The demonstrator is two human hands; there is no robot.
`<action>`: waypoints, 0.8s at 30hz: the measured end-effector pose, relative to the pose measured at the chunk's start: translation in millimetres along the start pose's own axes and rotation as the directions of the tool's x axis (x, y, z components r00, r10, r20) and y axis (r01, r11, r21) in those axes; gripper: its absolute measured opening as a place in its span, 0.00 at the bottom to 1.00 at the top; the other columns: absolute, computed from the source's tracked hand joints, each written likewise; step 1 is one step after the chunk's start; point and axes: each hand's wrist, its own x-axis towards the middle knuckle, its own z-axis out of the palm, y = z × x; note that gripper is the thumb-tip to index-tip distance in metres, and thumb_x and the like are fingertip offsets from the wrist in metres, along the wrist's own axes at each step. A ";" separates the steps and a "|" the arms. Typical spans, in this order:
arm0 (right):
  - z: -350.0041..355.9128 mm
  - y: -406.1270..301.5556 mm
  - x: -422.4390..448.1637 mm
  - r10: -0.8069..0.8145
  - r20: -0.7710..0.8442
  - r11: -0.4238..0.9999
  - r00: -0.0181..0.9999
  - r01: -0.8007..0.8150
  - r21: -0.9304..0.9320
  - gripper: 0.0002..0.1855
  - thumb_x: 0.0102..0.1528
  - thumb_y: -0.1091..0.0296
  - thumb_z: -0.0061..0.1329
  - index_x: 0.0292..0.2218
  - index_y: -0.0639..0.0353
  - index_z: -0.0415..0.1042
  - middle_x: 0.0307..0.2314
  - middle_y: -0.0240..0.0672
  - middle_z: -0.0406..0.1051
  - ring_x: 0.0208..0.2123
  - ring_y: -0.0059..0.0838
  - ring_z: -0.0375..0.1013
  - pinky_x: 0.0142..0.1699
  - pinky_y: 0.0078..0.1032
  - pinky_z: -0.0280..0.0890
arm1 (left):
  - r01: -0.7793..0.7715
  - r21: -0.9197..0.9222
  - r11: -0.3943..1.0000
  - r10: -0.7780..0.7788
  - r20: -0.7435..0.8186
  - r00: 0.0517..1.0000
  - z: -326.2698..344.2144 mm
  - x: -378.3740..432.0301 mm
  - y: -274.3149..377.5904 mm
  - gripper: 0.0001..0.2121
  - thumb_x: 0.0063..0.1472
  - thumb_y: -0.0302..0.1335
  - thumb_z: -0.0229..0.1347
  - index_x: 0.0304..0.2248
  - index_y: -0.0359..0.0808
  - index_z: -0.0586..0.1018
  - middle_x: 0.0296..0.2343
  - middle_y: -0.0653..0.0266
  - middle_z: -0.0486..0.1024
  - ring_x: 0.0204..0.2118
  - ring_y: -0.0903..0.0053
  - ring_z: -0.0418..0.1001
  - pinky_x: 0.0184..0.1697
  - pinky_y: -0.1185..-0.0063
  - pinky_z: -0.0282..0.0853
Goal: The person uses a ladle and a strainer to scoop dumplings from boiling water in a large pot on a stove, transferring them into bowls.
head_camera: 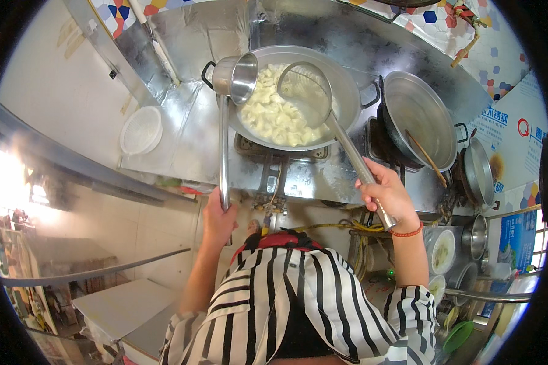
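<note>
A wide metal pot on a gas stove holds many pale dumplings in cloudy liquid. My left hand is closed around the long handle of a deep steel ladle, whose bowl is tilted over the pot's left rim by its black side handle. In my right hand is the metal handle of a round mesh strainer. The strainer's head is over the right part of the dumplings; whether it touches the liquid I cannot tell.
Right of the pot stands a second wide pan with liquid and a wooden chopstick; a smaller pan is beyond it. A white plastic basket sits at the counter's left. Yellow hoses run below the counter. Bowls stand lower right.
</note>
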 end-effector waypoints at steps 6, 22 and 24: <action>-12.7 7.7 6.7 0.047 0.070 0.884 0.996 -0.074 0.461 0.33 0.47 0.84 0.41 0.56 0.68 0.54 0.30 0.39 0.66 0.17 0.14 0.59 0.16 0.09 0.55 | -0.009 0.028 1.000 0.009 -0.006 1.000 1.7 2.6 0.4 0.18 0.53 0.21 0.51 0.45 0.31 0.66 0.18 0.62 0.68 0.13 0.77 0.70 0.17 0.78 0.66; 8.0 60.8 15.5 -0.162 -0.195 0.929 0.968 0.216 0.302 0.36 0.49 0.85 0.40 0.59 0.63 0.50 0.32 0.36 0.65 0.18 0.14 0.60 0.18 0.10 0.56 | -0.010 -0.029 1.000 0.008 -0.040 0.999 11.6 3.8 -9.0 0.10 0.53 0.21 0.49 0.36 0.31 0.66 0.16 0.64 0.65 0.12 0.78 0.68 0.15 0.79 0.64; 8.9 60.8 17.6 -0.169 -0.214 0.940 0.962 0.223 0.259 0.36 0.49 0.85 0.40 0.59 0.64 0.49 0.32 0.35 0.65 0.19 0.15 0.60 0.19 0.11 0.57 | -0.016 -0.020 1.000 0.016 -0.032 0.999 10.7 3.5 -10.4 0.10 0.52 0.21 0.49 0.36 0.31 0.66 0.16 0.64 0.65 0.12 0.78 0.68 0.15 0.79 0.64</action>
